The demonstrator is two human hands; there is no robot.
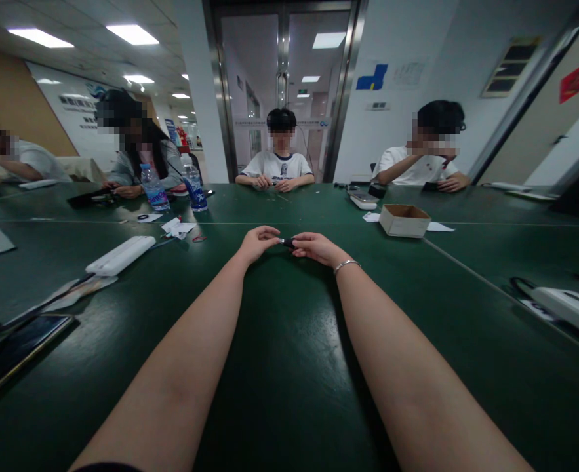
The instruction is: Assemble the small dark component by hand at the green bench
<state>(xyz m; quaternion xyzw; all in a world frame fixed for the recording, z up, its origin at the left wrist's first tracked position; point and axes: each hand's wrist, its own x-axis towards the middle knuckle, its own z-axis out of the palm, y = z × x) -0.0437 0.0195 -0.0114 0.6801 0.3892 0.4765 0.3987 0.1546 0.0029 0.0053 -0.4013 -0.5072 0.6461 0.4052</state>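
Observation:
Both my arms stretch forward over the dark green table [274, 367]. Between my hands is a small black object with a silver metal end [288, 242]; its exact kind is too small to make out. The silver end points left, where the fingertips of my left hand [258, 244] pinch it. From the other side my right hand [319, 247], with a silver bracelet [347, 265] at the wrist, grips the black body between thumb and fingers. The object is held level, close above the tabletop, and fingers partly cover both its ends.
To the left lie a white power strip [122, 255], a phone [21, 347] and scraps of paper [178, 227]. Two water bottles [197, 187] stand beyond. A small open box [404, 220] sits right of my hands, another white device [572, 311] farther right. Several people sit around the table.

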